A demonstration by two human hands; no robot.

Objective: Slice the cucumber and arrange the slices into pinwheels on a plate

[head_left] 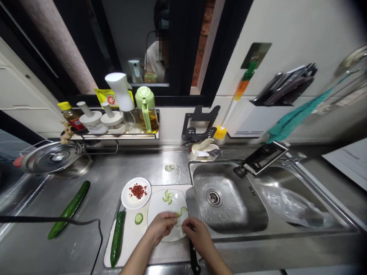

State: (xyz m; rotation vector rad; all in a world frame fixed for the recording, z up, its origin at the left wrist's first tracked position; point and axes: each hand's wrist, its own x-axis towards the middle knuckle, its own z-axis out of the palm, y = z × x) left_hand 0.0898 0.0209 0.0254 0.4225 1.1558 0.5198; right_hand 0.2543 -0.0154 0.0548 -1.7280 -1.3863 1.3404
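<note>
Over a white plate [156,204], my left hand [163,228] pinches at a thin cucumber slice [178,214], with a further curved slice [184,209] right beside it. My right hand [197,233] is closed in a pinch above the plate's right edge; what lies between its fingertips is too small to make out. Thin cucumber pieces [168,197] form a fan on the plate's far part. The plate rests on a cutting board [134,244], which also bears a cut cucumber [117,238] and a round cucumber slice [138,218]. A knife [194,254] lies partly under my right hand.
A small plate of red bits [137,191] overlaps the board's far left corner. Another cucumber [69,209] lies left, crossed by a black cable [86,220]. The sink [229,202] is to the right. Seasoning bottles [146,110] stand on a rack behind.
</note>
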